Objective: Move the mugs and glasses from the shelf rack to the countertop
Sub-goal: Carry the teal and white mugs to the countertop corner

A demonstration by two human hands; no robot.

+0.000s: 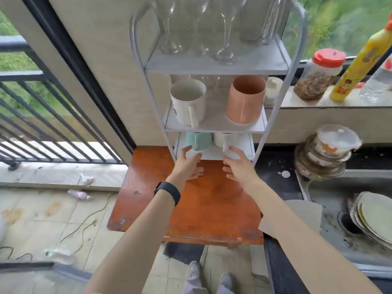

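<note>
From the head camera, the left hand (pixel 188 164) and right hand (pixel 238 166) reach with fingers spread and grasp nothing. They are just near of the teal mug (pixel 198 141) and small white mug (pixel 224 140) on the shelf rack (pixel 273 115)'s lowest tier. The wooden countertop (pixel 212 204) lies below the hands.

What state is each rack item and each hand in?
Glasses: upright, top shelf.
Upper white mug: upright, empty, middle shelf.
Pink mug: upright, empty, middle shelf.
Teal mug: bottom shelf, half hidden.
Lower white mug: bottom shelf, half hidden.
Left hand: open, near teal mug.
Right hand: open, near bottom shelf.
</note>
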